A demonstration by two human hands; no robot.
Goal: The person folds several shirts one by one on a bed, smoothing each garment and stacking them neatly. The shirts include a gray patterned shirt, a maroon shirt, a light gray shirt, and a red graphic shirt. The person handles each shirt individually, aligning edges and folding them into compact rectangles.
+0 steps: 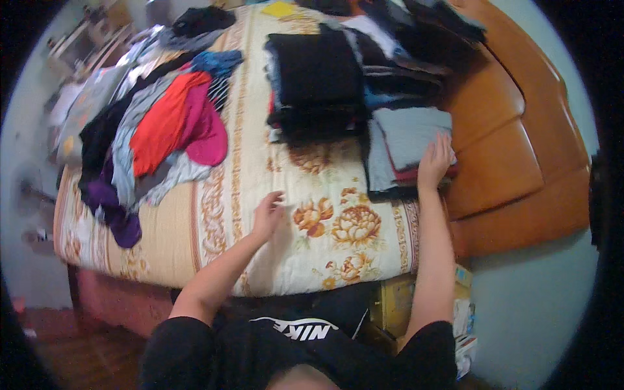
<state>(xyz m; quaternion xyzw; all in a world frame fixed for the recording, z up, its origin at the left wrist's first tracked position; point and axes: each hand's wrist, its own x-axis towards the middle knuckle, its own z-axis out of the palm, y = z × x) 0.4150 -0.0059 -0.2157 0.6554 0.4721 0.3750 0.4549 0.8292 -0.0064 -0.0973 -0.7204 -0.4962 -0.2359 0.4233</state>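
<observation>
My right hand (437, 158) rests on the right side of a folded light grey garment (409, 131), which tops a small stack of folded clothes near the headboard. A dark red layer (399, 174) shows beneath it. Over the flowered bedspread (273, 161) hovers my left hand (269, 214), its fingers loosely curled and apart, with nothing in it. Just beyond lies a taller stack of folded clothes (317, 73) with a black piece on top. Whether my right fingers pinch any cloth is hidden.
A loose heap of clothes, with a red garment (163, 124), a magenta one (207, 126) and a purple one (119, 214), covers the bed's left part. The brown headboard (502, 146) borders the right. Dark folded clothes (404, 85) lie farther back. Boxes (395, 302) stand below the bed's edge.
</observation>
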